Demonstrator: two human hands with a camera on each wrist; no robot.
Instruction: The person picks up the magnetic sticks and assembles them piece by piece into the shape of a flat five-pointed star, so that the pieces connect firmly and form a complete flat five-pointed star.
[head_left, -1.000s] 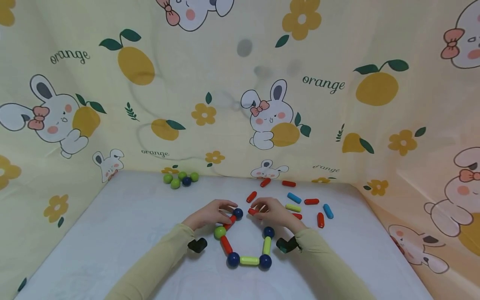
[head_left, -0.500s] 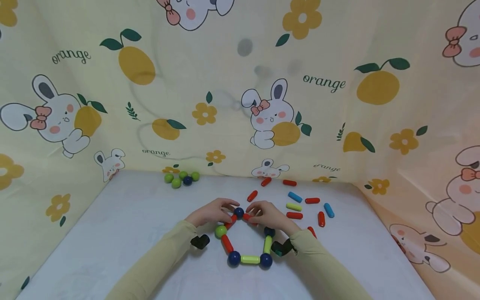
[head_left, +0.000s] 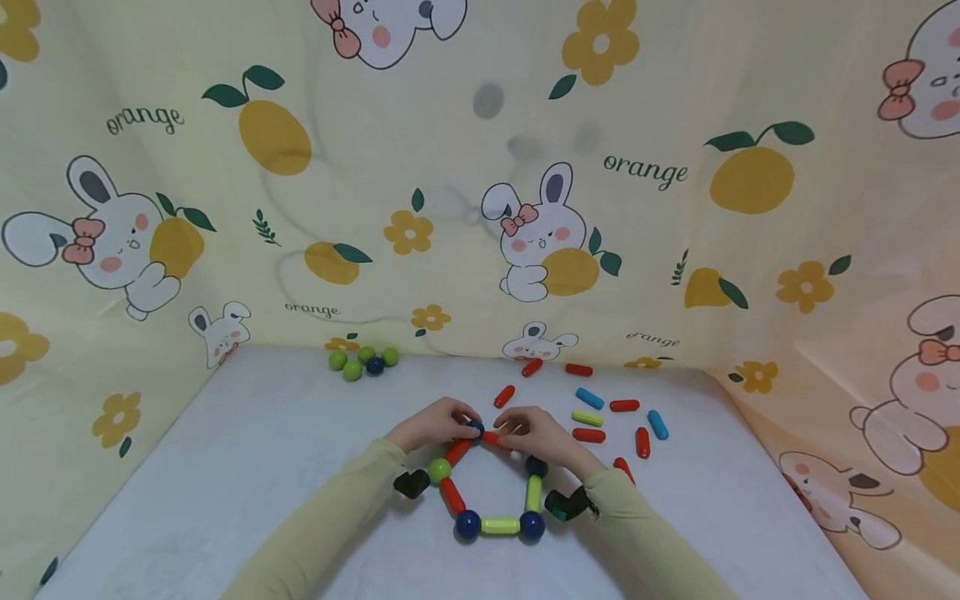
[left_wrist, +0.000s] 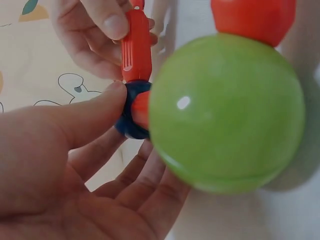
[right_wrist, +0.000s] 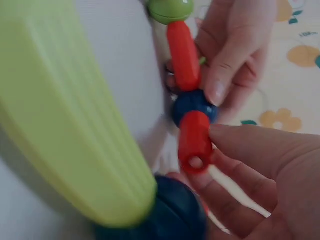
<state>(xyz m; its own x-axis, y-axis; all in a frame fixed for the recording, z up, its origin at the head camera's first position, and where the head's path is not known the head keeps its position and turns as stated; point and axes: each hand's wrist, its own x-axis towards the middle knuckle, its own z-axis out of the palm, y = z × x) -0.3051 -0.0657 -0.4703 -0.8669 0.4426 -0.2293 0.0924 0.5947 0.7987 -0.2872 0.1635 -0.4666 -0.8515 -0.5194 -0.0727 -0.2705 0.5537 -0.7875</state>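
My left hand (head_left: 435, 423) pinches a dark blue ball (right_wrist: 192, 107) at the far corner of a ring of magnetic balls and rods. My right hand (head_left: 542, 435) pinches a red rod (right_wrist: 195, 135), whose far end meets that ball. In the right wrist view the rod's near end is free and shows a round hole. From the ball another red rod (head_left: 457, 452) runs to a green ball (left_wrist: 227, 115). The ring continues through a red rod (head_left: 452, 497), blue balls and two yellow-green rods (head_left: 500, 525) to a blue ball (head_left: 536, 467) below my right hand.
Several loose red rods (head_left: 588, 435), blue rods (head_left: 589, 398) and a yellow-green rod (head_left: 587, 417) lie behind and right of my right hand. Green balls (head_left: 352, 371) and a blue ball (head_left: 375, 366) cluster at the back left. A patterned cloth (head_left: 450, 275) surrounds the white table (head_left: 225, 467).
My right hand has brought its red rod leftward against the far blue ball. My left fingers have shifted from the neighbouring red rod onto that ball.
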